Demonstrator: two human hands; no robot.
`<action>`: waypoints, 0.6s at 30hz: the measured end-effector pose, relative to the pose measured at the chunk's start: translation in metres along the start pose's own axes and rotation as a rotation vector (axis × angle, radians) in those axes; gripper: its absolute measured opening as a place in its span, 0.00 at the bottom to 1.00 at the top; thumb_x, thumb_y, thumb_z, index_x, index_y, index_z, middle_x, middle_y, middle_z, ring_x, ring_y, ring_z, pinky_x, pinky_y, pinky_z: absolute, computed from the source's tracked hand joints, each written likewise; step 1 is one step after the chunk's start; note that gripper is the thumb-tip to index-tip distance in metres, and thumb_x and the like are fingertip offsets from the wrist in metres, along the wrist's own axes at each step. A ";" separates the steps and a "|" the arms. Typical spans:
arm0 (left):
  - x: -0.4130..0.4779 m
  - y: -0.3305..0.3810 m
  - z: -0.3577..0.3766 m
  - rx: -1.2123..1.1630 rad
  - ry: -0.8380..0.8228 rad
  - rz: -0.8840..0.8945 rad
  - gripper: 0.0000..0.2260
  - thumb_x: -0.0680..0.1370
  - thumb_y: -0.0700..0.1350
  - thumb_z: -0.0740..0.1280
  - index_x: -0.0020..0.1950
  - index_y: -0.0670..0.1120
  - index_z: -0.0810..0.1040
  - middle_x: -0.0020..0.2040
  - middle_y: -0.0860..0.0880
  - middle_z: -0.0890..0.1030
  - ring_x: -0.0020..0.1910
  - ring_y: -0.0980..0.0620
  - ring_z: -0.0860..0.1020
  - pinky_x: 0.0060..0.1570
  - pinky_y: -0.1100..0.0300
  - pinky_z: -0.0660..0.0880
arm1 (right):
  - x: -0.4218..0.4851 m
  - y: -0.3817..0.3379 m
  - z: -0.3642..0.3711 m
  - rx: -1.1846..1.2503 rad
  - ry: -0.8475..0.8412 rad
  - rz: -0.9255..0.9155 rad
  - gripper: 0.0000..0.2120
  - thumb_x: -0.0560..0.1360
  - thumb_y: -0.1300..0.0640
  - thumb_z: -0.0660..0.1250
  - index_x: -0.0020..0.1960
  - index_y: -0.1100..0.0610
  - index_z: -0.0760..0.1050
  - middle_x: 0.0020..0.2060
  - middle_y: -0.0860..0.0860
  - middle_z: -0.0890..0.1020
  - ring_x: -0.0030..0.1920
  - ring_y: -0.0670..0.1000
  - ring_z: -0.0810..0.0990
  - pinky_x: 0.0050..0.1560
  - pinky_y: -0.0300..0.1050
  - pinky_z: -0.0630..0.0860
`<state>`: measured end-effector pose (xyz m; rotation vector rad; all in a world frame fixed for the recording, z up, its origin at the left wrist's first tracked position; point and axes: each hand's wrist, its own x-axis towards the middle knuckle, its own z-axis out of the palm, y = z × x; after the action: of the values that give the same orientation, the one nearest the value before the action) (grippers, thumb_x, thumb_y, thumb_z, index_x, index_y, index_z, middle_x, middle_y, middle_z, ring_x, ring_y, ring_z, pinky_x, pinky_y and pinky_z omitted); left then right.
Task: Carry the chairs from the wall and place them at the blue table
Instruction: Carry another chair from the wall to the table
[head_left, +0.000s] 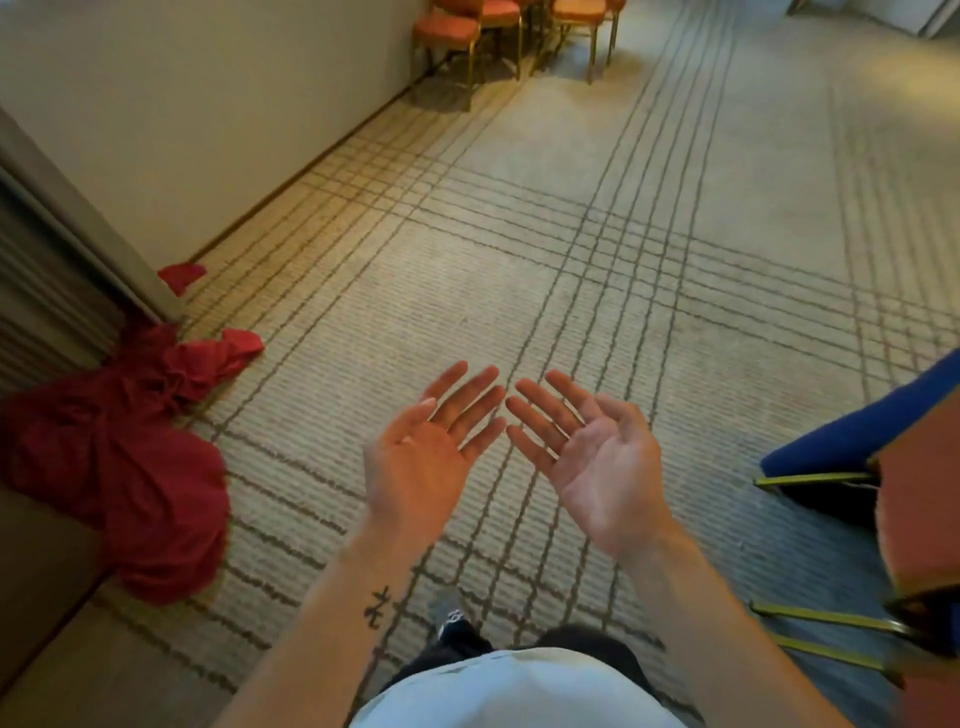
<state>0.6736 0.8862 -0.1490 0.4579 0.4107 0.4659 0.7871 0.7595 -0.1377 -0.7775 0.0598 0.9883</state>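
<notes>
Far chairs (447, 26) cropped at top edge, maybe 3; blue table (857, 426) cut off at right.

I count two hands, left hand (426, 457) and right hand (597, 467) — at least three far chairs (448, 30) by the wall, one near chair (919, 519) right, one blue worktop (857, 431) — two red cloths (130, 467) on the floor, left.

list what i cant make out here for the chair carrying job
Head view only:
- Chairs by the wall: backs cut off by the top edge, so their count is unclear.
- Blue table: only a blue edge shows; the right edge cuts the rest.
- Chair beside it: mostly cut off by the right edge.
- Red cloth: whatever lies under it is hidden.
</notes>
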 end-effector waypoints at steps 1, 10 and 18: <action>0.016 0.011 0.002 0.005 -0.009 -0.005 0.25 0.78 0.45 0.56 0.73 0.39 0.71 0.70 0.37 0.77 0.70 0.39 0.76 0.72 0.42 0.67 | 0.015 -0.005 0.008 0.007 -0.005 -0.008 0.25 0.82 0.51 0.54 0.74 0.63 0.68 0.68 0.63 0.78 0.69 0.64 0.76 0.73 0.64 0.67; 0.165 0.061 0.004 0.009 0.043 -0.042 0.24 0.79 0.45 0.56 0.74 0.39 0.71 0.71 0.37 0.77 0.70 0.39 0.76 0.71 0.41 0.67 | 0.163 -0.042 0.038 0.041 0.034 -0.001 0.24 0.83 0.51 0.53 0.74 0.62 0.68 0.67 0.63 0.78 0.68 0.64 0.77 0.73 0.63 0.67; 0.340 0.107 0.030 0.059 0.117 -0.039 0.24 0.79 0.45 0.56 0.74 0.39 0.71 0.71 0.37 0.76 0.70 0.38 0.76 0.72 0.40 0.67 | 0.346 -0.114 0.063 0.091 0.033 0.001 0.25 0.82 0.51 0.52 0.73 0.62 0.70 0.66 0.62 0.79 0.67 0.63 0.78 0.73 0.63 0.67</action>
<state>0.9297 1.1354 -0.1614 0.4803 0.5463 0.4447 1.0539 1.0140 -0.1596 -0.7104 0.1327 0.9673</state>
